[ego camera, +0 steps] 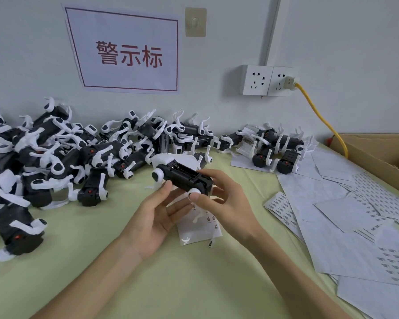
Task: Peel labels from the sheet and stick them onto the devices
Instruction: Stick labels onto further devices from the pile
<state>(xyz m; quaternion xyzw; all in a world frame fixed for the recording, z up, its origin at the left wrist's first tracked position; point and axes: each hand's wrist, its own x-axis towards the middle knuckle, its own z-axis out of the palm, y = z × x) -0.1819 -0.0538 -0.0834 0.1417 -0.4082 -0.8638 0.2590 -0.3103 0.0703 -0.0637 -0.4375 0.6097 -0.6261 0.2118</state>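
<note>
A device (184,178) is clamped by the left grip (157,217) beneath and the right grip (224,196) at its end, likely pressing a label on. Next: peel from the label sheet (198,231) below both.

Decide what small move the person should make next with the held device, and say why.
Probably free the right hand and reach down to the label sheet lying below, to peel one label. The left hand also holds the device, and no label shows on its upturned side.

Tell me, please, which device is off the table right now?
The device in the centre: the left hand and right hand hold it up, while the rest lie in a pile on the table.
</note>
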